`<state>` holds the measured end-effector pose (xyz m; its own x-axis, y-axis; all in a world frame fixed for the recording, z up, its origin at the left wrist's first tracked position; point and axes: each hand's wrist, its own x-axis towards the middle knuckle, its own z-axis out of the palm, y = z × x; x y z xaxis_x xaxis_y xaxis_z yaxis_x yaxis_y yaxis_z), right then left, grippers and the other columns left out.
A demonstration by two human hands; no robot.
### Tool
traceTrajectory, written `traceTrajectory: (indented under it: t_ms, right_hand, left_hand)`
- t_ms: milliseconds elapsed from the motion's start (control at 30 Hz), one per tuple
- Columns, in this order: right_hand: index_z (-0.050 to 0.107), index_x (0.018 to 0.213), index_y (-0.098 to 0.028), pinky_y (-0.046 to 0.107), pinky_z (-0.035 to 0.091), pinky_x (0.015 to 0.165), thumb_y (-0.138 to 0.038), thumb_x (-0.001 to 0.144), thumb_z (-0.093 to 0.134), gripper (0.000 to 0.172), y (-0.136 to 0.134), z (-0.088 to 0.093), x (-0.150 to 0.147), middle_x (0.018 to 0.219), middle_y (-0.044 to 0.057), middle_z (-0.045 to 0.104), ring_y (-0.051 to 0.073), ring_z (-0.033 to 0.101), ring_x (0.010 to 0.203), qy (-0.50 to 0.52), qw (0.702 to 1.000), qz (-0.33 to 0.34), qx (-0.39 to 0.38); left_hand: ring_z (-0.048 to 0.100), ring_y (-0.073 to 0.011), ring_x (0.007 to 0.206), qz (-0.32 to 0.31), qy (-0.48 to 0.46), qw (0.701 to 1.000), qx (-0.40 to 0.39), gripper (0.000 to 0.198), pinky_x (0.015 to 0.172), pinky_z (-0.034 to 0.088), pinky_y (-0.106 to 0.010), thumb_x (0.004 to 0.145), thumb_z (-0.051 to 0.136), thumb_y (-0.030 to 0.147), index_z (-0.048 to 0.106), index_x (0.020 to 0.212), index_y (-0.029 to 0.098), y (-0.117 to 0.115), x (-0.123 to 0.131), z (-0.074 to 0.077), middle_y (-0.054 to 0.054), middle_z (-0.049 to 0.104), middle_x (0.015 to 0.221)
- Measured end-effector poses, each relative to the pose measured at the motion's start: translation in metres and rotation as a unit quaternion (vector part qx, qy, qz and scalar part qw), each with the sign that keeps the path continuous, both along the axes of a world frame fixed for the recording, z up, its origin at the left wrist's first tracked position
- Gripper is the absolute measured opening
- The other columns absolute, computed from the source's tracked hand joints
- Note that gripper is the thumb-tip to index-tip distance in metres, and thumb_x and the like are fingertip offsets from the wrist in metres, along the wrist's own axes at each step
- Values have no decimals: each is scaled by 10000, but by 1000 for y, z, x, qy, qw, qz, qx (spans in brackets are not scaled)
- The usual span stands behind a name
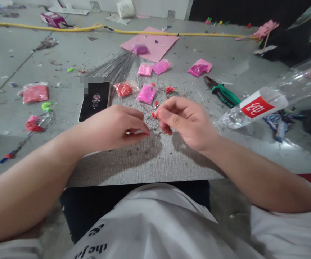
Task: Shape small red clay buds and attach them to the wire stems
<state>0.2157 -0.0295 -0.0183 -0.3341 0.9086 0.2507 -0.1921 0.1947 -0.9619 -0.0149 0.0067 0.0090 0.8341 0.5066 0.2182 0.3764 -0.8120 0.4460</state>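
Observation:
My left hand (117,126) is closed in a pinch over the table, with a speck of red at its fingertips, too small to name for certain. My right hand (186,120) pinches a thin wire piece with small red clay lumps (154,115) on it. A curved bit of wire shows between the two hands. Just beyond them lie an opened bag of red clay (124,89), a bag of bright pink clay (146,93) and a red clay flower (169,90). Left of these, a phone (94,100) lies partly behind my left hand.
Green-handled pliers (225,95) and a plastic bottle (260,106) lie on the right. A bundle of thin wires (112,68) fans out beyond the phone. A yellow cable (144,33) crosses the back. At left are a red clay bag (35,93) and a red clay charm (33,124).

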Motion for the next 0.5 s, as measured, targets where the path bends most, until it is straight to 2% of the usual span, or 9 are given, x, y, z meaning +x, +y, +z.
traceTrajectory:
  t_ms: [67, 133, 200, 233, 333, 367, 500]
  right_hand:
    - [682, 903, -212, 243, 486, 557, -475, 963, 715, 273, -2, 1, 1, 725, -18, 640, 98, 578, 625, 0, 999, -35, 5]
    - [667, 900, -224, 259, 483, 558, -477, 990, 673, 269, -5, 1, 1, 723, -15, 625, 109, 572, 627, -13, 997, -66, 22]
    - [663, 914, -229, 271, 483, 572, -454, 1005, 654, 243, -10, 1, 0, 736, -10, 622, 117, 573, 643, -38, 993, -86, 69]
    - [666, 931, -228, 274, 482, 576, -431, 1006, 657, 217, -12, 1, 0, 747, -7, 628, 119, 574, 649, -56, 989, -89, 102]
    - [665, 1020, -231, 275, 522, 632, -336, 1019, 644, 106, -22, 0, -4, 814, 0, 675, 123, 619, 710, -88, 972, -105, 193]
    - [665, 1041, -231, 272, 533, 642, -306, 1022, 640, 81, -25, 0, -6, 829, 1, 689, 120, 625, 712, -97, 967, -109, 211]
    - [674, 1105, -232, 264, 569, 669, -261, 1023, 638, 94, -33, -1, -9, 915, 14, 743, 125, 703, 785, -80, 971, -107, 198]
  left_hand:
    - [582, -127, 609, 6, -52, 999, 1, 102, 586, 433, -285, 908, 702, 232, 797, 927, 264, 1, -2, 7, -21, 686, 744]
    - [529, -118, 596, 46, -136, 990, 6, 77, 573, 400, -299, 880, 753, 231, 792, 929, 277, -1, -1, 10, -3, 632, 707]
    - [502, -112, 609, 83, -221, 972, 15, 79, 579, 379, -309, 860, 791, 245, 794, 932, 278, -6, 2, 10, 7, 595, 690]
    - [484, -105, 596, 75, -264, 961, 24, 60, 570, 370, -308, 858, 797, 251, 795, 916, 267, -10, 4, 9, 15, 577, 659]
    - [493, -106, 605, 105, -317, 943, -15, 89, 578, 380, -321, 860, 793, 185, 786, 903, 263, -22, 11, 4, 24, 547, 646]
    - [507, -108, 619, 115, -308, 944, -31, 118, 584, 392, -324, 877, 769, 161, 780, 912, 273, -27, 13, 2, 24, 547, 667]
    - [509, -114, 616, 138, -358, 923, -16, 133, 601, 433, -337, 877, 765, 156, 771, 917, 283, -40, 16, -7, 25, 512, 659]
